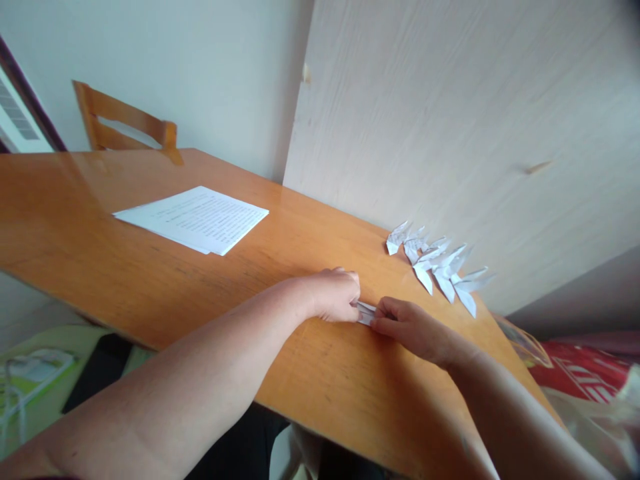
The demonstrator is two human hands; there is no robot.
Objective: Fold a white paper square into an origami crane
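Observation:
A small piece of folded white paper (366,313) is stretched between my two hands, just over the wooden table (310,233). My left hand (337,295) is closed on its left end, with the fingers curled under and partly hidden. From the other side my right hand (403,325) pinches the right end between thumb and fingers. Only a short strip of the paper shows between them. Beyond my right hand, several folded white paper figures (443,270) with pointed tips stand in a row along the table's far edge.
A stack of printed sheets (200,219) lies on the table to the left. Behind it stands a wooden chair (127,123). A pale wooden panel (425,113) rises along the far edge. At lower left, a dark flat object (100,370) rests below table height; a red bag (583,373) is at right.

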